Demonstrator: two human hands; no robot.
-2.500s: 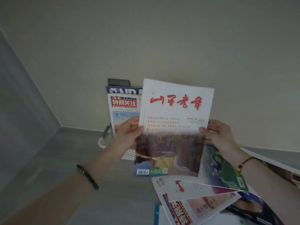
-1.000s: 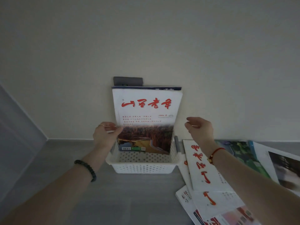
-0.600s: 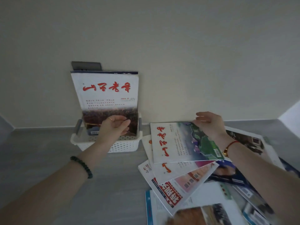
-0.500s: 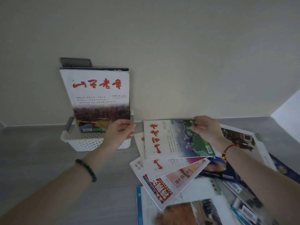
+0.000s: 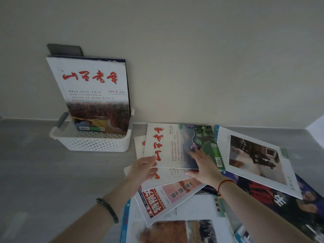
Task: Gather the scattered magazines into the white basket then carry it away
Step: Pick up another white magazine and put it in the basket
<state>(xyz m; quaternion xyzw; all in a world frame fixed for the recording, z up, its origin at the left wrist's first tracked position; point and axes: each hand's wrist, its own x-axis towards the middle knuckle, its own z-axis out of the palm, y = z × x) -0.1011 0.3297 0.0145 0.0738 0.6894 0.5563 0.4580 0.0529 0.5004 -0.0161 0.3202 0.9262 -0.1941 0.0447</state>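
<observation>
A white perforated basket (image 5: pixel 91 143) stands on the grey surface against the wall. Several magazines stand upright in it, the front one (image 5: pixel 94 88) white with red characters. To its right, a magazine with red characters and a green landscape (image 5: pixel 175 144) lies on top of a scattered pile. My right hand (image 5: pixel 201 165) rests on its near edge, fingers spread on the cover and thumb tucked under. My left hand (image 5: pixel 144 168) reaches its near left corner, fingers extended and touching the edge, holding nothing.
More magazines fan out on the surface: a large one with a photo (image 5: pixel 254 158), a red-titled one (image 5: pixel 157 204), a dark blue one (image 5: pixel 280 199). A dark flat item (image 5: pixel 64 50) leans on the wall behind the basket.
I let go of the magazine that now stands in the basket. My left hand moved right to the pile. My right hand shifted from the top magazine's far edge to its near edge.
</observation>
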